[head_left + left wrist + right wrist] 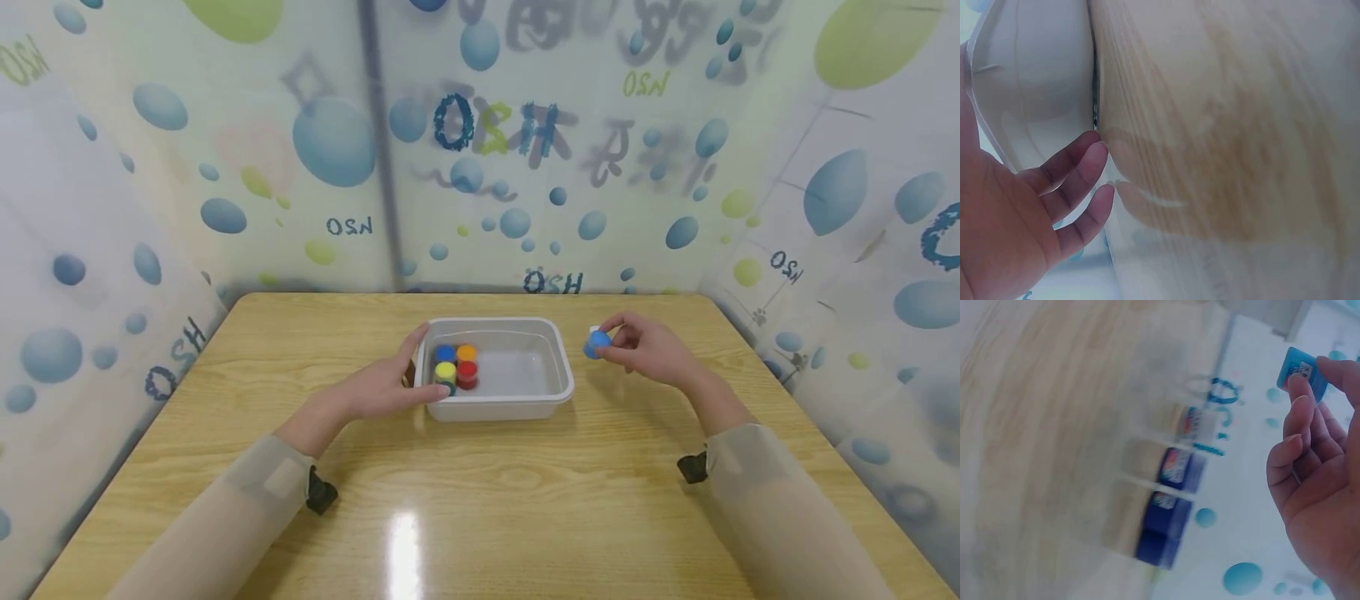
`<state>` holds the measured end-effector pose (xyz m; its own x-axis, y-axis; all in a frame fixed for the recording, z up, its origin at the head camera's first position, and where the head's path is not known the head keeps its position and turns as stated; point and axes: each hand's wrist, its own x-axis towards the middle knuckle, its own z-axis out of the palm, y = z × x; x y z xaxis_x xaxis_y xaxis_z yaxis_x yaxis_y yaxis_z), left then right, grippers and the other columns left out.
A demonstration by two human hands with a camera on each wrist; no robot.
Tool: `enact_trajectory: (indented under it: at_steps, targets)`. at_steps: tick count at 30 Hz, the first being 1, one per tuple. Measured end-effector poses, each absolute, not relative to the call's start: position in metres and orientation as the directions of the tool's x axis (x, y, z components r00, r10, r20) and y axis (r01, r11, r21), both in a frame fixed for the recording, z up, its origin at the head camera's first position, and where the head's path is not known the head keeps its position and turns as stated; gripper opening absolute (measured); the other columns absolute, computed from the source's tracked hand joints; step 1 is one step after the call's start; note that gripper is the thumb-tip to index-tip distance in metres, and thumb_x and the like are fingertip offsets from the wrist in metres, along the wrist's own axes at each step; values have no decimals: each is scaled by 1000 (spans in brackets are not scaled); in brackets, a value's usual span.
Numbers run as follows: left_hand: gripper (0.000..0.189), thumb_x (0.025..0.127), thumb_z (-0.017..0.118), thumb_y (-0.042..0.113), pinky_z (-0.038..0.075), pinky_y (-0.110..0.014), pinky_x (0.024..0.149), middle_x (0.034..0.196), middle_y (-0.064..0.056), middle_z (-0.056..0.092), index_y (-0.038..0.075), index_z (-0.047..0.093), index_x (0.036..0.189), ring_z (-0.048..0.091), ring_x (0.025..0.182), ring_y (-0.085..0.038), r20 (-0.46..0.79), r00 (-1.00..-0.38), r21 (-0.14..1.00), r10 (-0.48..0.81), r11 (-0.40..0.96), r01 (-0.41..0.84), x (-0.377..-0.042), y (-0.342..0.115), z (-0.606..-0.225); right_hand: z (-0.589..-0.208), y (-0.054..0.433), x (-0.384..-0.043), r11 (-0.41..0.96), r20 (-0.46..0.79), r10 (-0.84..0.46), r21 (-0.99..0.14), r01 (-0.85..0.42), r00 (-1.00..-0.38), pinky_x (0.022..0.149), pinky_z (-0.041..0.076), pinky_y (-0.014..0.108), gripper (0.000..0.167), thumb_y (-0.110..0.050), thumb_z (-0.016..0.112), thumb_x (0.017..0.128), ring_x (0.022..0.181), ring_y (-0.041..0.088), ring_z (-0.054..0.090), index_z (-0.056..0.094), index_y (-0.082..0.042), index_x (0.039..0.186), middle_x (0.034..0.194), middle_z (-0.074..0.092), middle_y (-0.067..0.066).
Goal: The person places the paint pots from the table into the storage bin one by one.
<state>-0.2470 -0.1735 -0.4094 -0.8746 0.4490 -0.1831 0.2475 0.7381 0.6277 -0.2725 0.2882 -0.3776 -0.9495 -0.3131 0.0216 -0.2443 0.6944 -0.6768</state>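
In the head view my left hand [382,385] holds the left end of a white plastic tub [525,408], thumb over the front rim and index finger along the left side. Its other fingers [1075,181] curve loosely beside the tub's wall in the left wrist view. Inside the tub, at its left, sit several small paint pots with blue [445,354], orange [467,354], yellow [446,370] and red [467,373] tops; one dark pot is partly hidden by the thumb. Right of the tub, my right hand [645,346] pinches a light blue paint pot [597,344] between thumb and fingers.
Several more pots, one whitish [1191,424] and others dark blue [1175,467], stand in a row on the table in the right wrist view. My right hand mostly covers them in the head view. Patterned curtains [480,208] enclose the wooden table [480,492] at the back and sides.
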Motion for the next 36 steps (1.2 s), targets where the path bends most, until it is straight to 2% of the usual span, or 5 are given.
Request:
enact_trajectory:
  at_steps: [8, 16, 24, 31, 36]
  targets:
    - [118, 98, 65, 77, 53, -42, 94, 131, -14, 65, 34, -13, 176, 62, 112, -25, -183, -875, 624, 448, 741, 249, -248, -173, -410, -358, 268, -257, 613, 90, -371, -724, -316, -924, 65, 54, 33, 34, -22, 81, 102, 72, 20, 61, 67, -9, 130, 95, 71, 7]
    - [119, 97, 65, 76, 53, -42, 93, 129, -13, 66, 33, -12, 176, 62, 110, -24, -181, -875, 619, 449, 743, 253, -247, -173, -408, -354, 235, -252, 602, 120, -439, -696, -390, -891, 68, 52, 31, 33, -24, 84, 100, 74, 21, 61, 69, -12, 126, 92, 71, 4]
    - [119, 97, 65, 77, 53, -41, 91, 129, -13, 66, 33, -13, 176, 62, 110, -25, -185, -875, 620, 447, 744, 249, -248, -172, -408, -360, 200, -255, 560, 120, -515, -703, -439, -849, 71, 51, 30, 33, -21, 83, 99, 77, 21, 59, 67, -12, 126, 91, 71, 3]
    - [119, 97, 65, 77, 54, -44, 96, 130, -13, 65, 33, -12, 176, 62, 112, -26, -180, -876, 624, 447, 740, 249, -249, -172, -409, -369, 162, -264, 533, 112, -603, -680, -503, -790, 76, 53, 30, 29, -21, 82, 99, 80, 20, 61, 68, -13, 124, 91, 71, 0]
    - [119, 97, 66, 77, 54, -41, 93, 128, -12, 67, 32, -11, 177, 63, 111, -24, -171, -874, 638, 454, 727, 253, -248, -172, -410, -381, 140, -271, 513, 68, -635, -707, -486, -769, 80, 54, 32, 26, -23, 81, 101, 84, 19, 62, 68, -16, 122, 92, 71, -1]
